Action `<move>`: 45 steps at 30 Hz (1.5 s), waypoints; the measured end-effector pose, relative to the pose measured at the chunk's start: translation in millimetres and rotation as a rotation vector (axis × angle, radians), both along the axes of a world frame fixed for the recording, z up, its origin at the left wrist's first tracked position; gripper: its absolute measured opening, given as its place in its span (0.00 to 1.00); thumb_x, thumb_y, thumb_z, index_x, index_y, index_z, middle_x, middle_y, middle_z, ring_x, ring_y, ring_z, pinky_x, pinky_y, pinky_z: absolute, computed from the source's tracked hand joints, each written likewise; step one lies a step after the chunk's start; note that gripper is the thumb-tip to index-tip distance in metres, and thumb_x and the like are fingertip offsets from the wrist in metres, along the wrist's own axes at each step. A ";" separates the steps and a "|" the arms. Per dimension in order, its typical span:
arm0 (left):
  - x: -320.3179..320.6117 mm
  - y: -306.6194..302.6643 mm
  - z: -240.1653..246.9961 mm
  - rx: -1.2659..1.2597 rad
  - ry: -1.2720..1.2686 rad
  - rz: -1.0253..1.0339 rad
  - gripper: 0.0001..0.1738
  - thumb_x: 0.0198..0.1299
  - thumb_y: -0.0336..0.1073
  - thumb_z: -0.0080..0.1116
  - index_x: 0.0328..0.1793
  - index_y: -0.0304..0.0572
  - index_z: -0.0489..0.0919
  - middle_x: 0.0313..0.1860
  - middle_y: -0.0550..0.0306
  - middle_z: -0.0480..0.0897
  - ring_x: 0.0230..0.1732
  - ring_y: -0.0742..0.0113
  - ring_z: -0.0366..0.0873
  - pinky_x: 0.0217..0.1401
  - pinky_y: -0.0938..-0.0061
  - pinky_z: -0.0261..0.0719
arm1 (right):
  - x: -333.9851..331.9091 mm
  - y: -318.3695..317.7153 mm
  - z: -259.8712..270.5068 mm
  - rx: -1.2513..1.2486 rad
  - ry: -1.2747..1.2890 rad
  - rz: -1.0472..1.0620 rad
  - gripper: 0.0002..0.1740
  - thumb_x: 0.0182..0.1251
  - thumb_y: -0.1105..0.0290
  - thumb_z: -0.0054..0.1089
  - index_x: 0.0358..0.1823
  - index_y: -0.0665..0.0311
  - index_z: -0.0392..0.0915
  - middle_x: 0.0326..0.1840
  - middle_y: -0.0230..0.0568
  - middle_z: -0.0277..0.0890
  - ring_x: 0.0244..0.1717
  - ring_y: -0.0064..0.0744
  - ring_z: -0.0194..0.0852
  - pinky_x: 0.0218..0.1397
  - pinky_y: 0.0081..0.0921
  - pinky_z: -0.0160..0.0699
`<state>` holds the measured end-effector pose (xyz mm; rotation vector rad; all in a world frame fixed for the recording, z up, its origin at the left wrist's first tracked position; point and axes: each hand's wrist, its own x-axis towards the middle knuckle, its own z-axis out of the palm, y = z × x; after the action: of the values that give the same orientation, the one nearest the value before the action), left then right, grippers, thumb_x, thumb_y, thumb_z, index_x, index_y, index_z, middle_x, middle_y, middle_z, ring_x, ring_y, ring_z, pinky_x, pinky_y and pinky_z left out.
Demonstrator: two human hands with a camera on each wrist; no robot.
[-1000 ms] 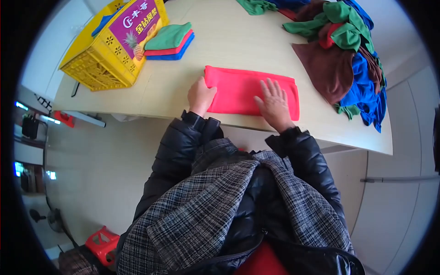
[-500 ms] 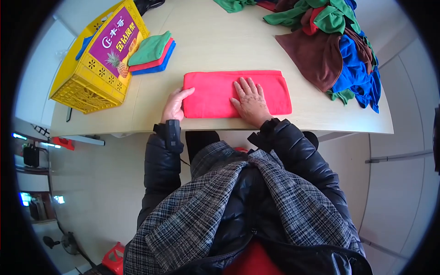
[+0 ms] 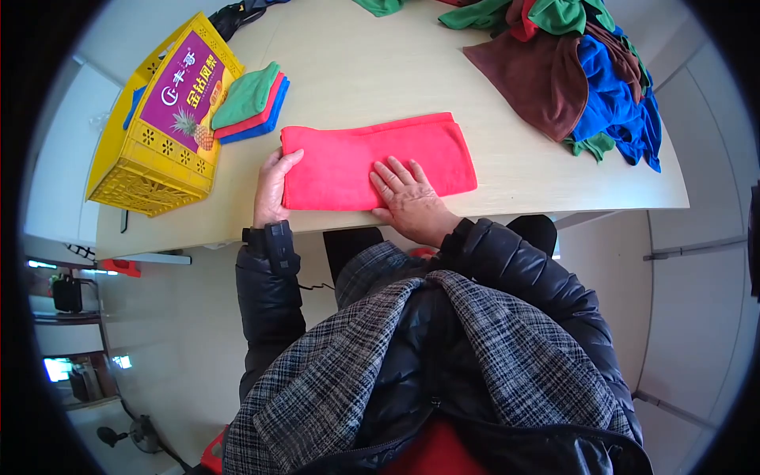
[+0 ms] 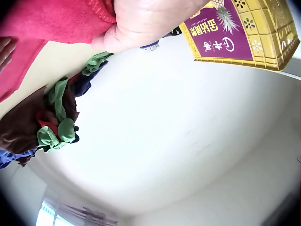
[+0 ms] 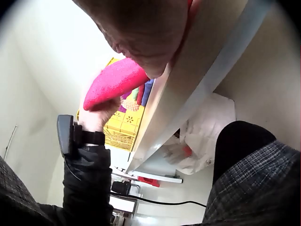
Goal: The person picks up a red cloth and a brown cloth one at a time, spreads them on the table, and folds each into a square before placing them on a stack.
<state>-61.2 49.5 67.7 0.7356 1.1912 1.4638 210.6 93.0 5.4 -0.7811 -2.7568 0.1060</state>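
A folded red cloth (image 3: pixel 332 170) lies near the table's front edge in the head view. My left hand (image 3: pixel 275 186) grips its left end, thumb on top and the other fingers hidden beneath; in the right wrist view that end of the cloth (image 5: pixel 115 81) is lifted and bent upward. Flat on the middle of the cloth, near its front edge, rests my right hand (image 3: pixel 410 202) with fingers extended. In the left wrist view the thumb of my left hand (image 4: pixel 146 21) presses on the cloth (image 4: pixel 56 19).
Beyond my left hand, a neat stack of green, red and blue folded cloths (image 3: pixel 247 101) sits against a yellow crate (image 3: pixel 166 170). A heap of crumpled brown, blue, green and red cloths (image 3: pixel 546 79) covers the table's right side. The table's front edge (image 3: pixel 554 210) runs close by.
The red cloth has slid leftward under both hands, and its left end is now lifted by my left hand. My right hand has stayed flat on it. The head view has shifted too.
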 end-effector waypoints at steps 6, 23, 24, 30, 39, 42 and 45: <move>44.4 27.2 34.4 0.055 0.097 -0.004 0.16 0.66 0.34 0.63 0.57 0.33 0.80 0.47 0.54 0.85 0.45 0.68 0.85 0.48 0.72 0.84 | 2.5 -0.2 -4.3 0.013 0.002 0.031 0.40 0.76 0.45 0.48 0.78 0.68 0.61 0.83 0.50 0.55 0.85 0.52 0.44 0.84 0.56 0.41; 207.3 145.3 -40.5 0.081 1.275 -0.289 0.16 0.59 0.43 0.66 0.33 0.35 0.78 0.24 0.54 0.82 0.23 0.63 0.82 0.27 0.66 0.79 | 60.8 -6.8 -12.2 -0.111 0.247 0.147 0.26 0.71 0.51 0.55 0.64 0.57 0.74 0.63 0.42 0.73 0.67 0.45 0.68 0.74 0.52 0.60; 210.1 141.6 -39.8 0.084 1.247 -0.267 0.18 0.58 0.43 0.66 0.31 0.33 0.79 0.23 0.49 0.82 0.25 0.59 0.84 0.29 0.62 0.80 | 61.8 -6.2 -9.8 -0.148 0.249 0.169 0.24 0.71 0.51 0.56 0.62 0.56 0.75 0.60 0.42 0.75 0.65 0.44 0.70 0.72 0.51 0.62; 196.0 119.6 -2.1 -0.135 0.796 -0.279 0.20 0.61 0.46 0.65 0.32 0.32 0.79 0.21 0.43 0.81 0.28 0.45 0.84 0.36 0.53 0.81 | 59.9 -8.8 -8.4 -0.089 0.216 0.106 0.26 0.69 0.53 0.59 0.64 0.58 0.73 0.58 0.42 0.76 0.63 0.45 0.72 0.68 0.46 0.66; 125.5 71.2 -37.3 0.496 1.499 -0.181 0.23 0.73 0.48 0.55 0.62 0.37 0.76 0.67 0.43 0.76 0.68 0.46 0.73 0.70 0.55 0.70 | 56.1 -8.3 -9.8 -0.118 0.084 0.058 0.34 0.64 0.52 0.65 0.68 0.59 0.71 0.61 0.43 0.74 0.65 0.43 0.71 0.69 0.42 0.65; 122.1 60.2 -53.4 0.491 1.532 -0.244 0.28 0.74 0.51 0.52 0.71 0.39 0.73 0.76 0.42 0.69 0.77 0.45 0.63 0.78 0.55 0.61 | 59.0 -8.5 -8.0 -0.076 0.054 0.079 0.36 0.63 0.51 0.66 0.70 0.58 0.70 0.63 0.42 0.72 0.67 0.43 0.69 0.70 0.43 0.64; 119.8 57.2 -59.6 0.403 1.508 -0.292 0.33 0.75 0.55 0.49 0.77 0.41 0.68 0.80 0.43 0.63 0.82 0.43 0.54 0.83 0.53 0.52 | 62.6 -8.6 -5.8 0.026 0.053 0.123 0.37 0.62 0.52 0.66 0.71 0.56 0.69 0.65 0.41 0.70 0.69 0.42 0.66 0.71 0.45 0.63</move>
<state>58.6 106.7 8.2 2.4016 1.6879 0.7326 273.2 84.4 -0.3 -0.5934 -2.7484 0.1137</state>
